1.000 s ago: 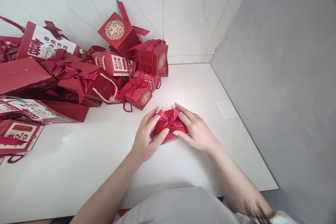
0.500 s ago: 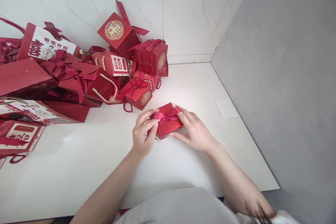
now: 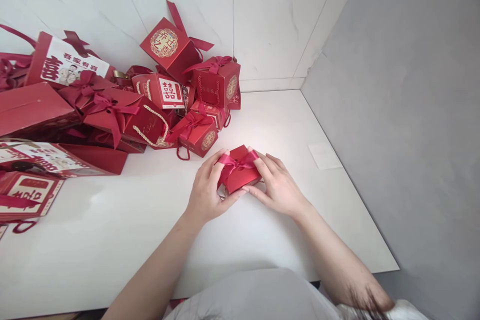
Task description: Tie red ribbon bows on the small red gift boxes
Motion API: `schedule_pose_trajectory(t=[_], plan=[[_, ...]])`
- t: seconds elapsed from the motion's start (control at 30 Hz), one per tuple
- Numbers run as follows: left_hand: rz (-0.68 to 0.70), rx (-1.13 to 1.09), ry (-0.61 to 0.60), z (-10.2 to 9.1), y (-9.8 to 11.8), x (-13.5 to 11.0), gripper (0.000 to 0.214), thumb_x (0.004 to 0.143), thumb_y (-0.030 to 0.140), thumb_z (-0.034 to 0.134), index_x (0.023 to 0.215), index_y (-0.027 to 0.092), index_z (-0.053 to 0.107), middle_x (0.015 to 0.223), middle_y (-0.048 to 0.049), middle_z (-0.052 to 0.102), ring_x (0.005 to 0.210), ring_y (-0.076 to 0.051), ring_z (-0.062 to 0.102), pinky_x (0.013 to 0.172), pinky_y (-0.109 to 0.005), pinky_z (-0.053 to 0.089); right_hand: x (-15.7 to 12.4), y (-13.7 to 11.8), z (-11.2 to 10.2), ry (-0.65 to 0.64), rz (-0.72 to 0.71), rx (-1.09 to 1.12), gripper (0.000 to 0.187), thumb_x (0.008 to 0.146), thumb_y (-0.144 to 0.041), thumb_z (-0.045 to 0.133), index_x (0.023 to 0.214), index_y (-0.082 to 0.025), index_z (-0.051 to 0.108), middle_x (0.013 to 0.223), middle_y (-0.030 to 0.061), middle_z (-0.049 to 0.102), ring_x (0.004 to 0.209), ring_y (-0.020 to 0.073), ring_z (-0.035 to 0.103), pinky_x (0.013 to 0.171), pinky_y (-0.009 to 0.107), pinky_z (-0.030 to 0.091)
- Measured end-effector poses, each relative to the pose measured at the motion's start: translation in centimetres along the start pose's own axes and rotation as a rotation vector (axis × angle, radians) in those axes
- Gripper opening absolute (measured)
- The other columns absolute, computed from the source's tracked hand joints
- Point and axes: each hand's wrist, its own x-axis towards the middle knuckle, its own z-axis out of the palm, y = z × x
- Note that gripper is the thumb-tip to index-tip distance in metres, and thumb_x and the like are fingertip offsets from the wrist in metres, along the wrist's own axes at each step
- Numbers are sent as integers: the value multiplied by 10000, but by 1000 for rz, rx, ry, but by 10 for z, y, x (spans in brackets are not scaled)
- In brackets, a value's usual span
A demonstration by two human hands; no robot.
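Observation:
A small red gift box (image 3: 243, 178) with a bow of pinkish-red ribbon (image 3: 238, 164) on its top is between my two hands. My left hand (image 3: 210, 187) wraps its left side, with a finger at the left bow loop and the thumb along the near edge. On the opposite side, my right hand (image 3: 277, 182) grips the box, its index finger at the right loop and its thumb at the near edge. The two thumb tips almost meet. A bit of cord handle shows under my left palm; the underside is hidden.
Many red gift boxes pile up at the left and back, including a small bowed box (image 3: 197, 135) closest to my hands. A white paper square (image 3: 324, 155) lies near the right edge of the white table (image 3: 123, 240). Marbled wall panels (image 3: 270, 20) rise behind; a grey wall (image 3: 405, 110) stands right.
My left hand has shifted from pinching the ribbon's left loop to wrapping the box's left side, its thumb now along the near edge. The right hand stays nearly still.

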Motion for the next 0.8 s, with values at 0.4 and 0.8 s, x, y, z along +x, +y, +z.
schedule_pose_trajectory(t=[0.4,0.8], plan=[[-57,-284,-161,-8,-24,2,989,715,436,840,1538,271,317,1491,-162,453,1389,-345,456,1121,-497,455,-3,19,7,-70,-28,402,1024,856,-525,717,1607,-330,48,1693,107,85,1550,313,168,1197,562,340],[-8,-212,-97,4,-21,-3,1022,769,415,807,1586,259,213,1613,-169,286,1476,-357,348,1190,-514,386,-2,19,16,-27,22,396,1012,888,-549,665,1611,-288,6,1683,136,125,1541,330,197,1162,609,384]])
